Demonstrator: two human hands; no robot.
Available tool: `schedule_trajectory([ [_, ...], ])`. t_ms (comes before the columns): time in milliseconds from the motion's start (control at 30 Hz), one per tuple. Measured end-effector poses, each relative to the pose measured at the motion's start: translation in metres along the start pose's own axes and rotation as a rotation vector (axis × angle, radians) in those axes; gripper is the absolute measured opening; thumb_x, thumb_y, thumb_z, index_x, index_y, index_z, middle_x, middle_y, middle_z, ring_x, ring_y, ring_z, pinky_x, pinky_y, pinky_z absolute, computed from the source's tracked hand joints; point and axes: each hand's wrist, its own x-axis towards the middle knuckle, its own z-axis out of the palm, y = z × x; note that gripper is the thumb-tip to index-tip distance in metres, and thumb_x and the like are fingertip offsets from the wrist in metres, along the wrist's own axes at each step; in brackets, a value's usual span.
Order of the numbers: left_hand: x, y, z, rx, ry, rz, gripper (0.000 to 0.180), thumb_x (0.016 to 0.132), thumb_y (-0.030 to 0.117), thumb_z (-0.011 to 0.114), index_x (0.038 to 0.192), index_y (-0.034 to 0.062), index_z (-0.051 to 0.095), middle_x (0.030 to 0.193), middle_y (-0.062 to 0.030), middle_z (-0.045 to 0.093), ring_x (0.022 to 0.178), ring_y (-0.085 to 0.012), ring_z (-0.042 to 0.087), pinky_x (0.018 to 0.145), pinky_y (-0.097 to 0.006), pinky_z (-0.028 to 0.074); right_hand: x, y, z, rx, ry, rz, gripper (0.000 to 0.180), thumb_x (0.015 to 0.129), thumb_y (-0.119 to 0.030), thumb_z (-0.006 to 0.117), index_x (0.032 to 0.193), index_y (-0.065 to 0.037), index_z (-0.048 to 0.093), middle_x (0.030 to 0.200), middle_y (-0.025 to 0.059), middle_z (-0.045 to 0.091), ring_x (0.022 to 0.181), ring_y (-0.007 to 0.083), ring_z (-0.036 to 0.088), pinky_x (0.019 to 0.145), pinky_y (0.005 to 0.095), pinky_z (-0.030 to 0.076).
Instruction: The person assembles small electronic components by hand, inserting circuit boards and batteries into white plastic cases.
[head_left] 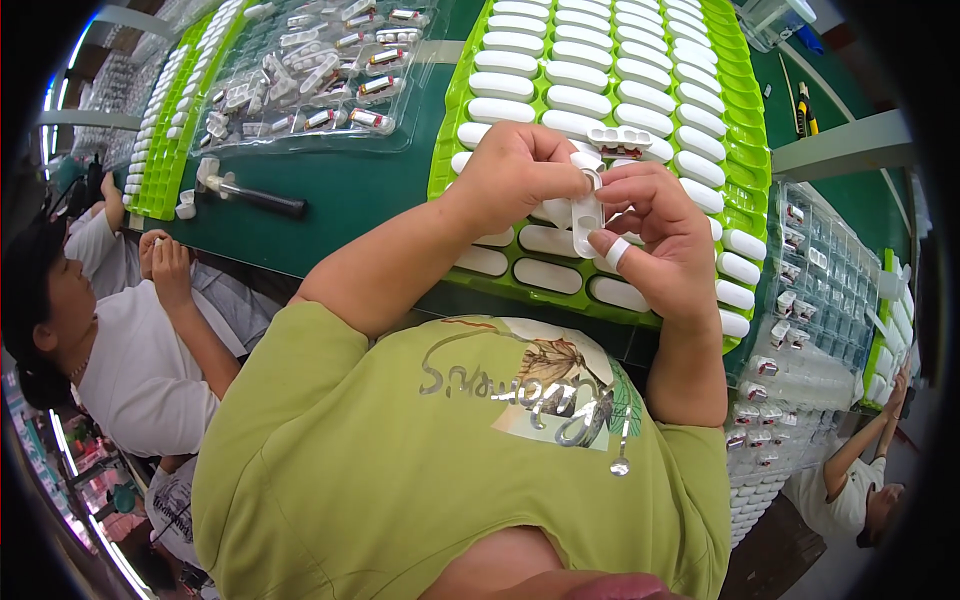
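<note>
Both my hands meet above a bright green tray (745, 130) holding rows of white oblong casings (580, 77). Between them is a small white plastic shell (587, 225), slim and rounded at the ends, hollow side up. My left hand (515, 172) is closed, its thumb and fingertips pinching the shell's far end. Around the near end, my right hand (655, 225) is closed too, with a white band on its thumb. Just beyond my fingers, a white compartmented insert (620, 140) with dark and reddish parts rests on the casings.
Left on the green table (420, 110) lie a clear tray (400, 130) of loose inserts and a black-handled hammer (255, 195). Clear compartment trays (825, 275) stand at right. A yellow-black tool (806, 110) lies farther back. Co-workers sit left (140, 350) and lower right (850, 490).
</note>
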Motion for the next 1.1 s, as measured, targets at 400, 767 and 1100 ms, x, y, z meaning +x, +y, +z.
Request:
schedule_trajectory([
  [400, 0.0014, -0.0031, -0.0024, -0.004, -0.022, -0.047, 0.011, 0.071, 0.010, 0.071, 0.068, 0.0020, 0.064, 0.071, 0.0010, 0.058, 0.064, -0.0059, 0.049, 0.058, -0.022, 0.036, -0.0002, -0.0027, -0.0014, 0.048, -0.047, -0.005, 0.039, 0.076, 0.009, 0.063, 0.114, -0.003, 0.060, 0.113, 0.0062, 0.052, 0.094, 0.0134, 0.058, 0.079, 0.0249, 0.052],
  [767, 0.0003, -0.0017, -0.0004, -0.001, -0.011, 0.002, 0.017, 0.071, 0.013, 0.072, 0.061, 0.0048, 0.061, 0.058, 0.0058, 0.051, 0.053, -0.0031, 0.041, 0.048, -0.023, 0.030, -0.0011, -0.0019, -0.0012, 0.080, -0.026, 0.029, 0.040, 0.077, 0.011, 0.062, 0.114, -0.001, 0.057, 0.111, 0.0044, 0.055, 0.091, 0.0121, 0.059, 0.076, 0.0237, 0.051],
  [1100, -0.0023, -0.0009, -0.0061, -0.024, -0.033, -0.006, 0.012, 0.079, 0.010, 0.070, 0.076, -0.0017, 0.067, 0.095, -0.0092, 0.067, 0.081, -0.0119, 0.059, 0.074, -0.026, 0.045, 0.0026, -0.0054, -0.0068, 0.545, -0.073, 0.480, 0.021, 0.094, -0.018, 0.059, 0.107, -0.002, 0.051, 0.097, 0.0115, 0.063, 0.078, 0.0224, 0.068, 0.065, 0.0292, 0.057],
])
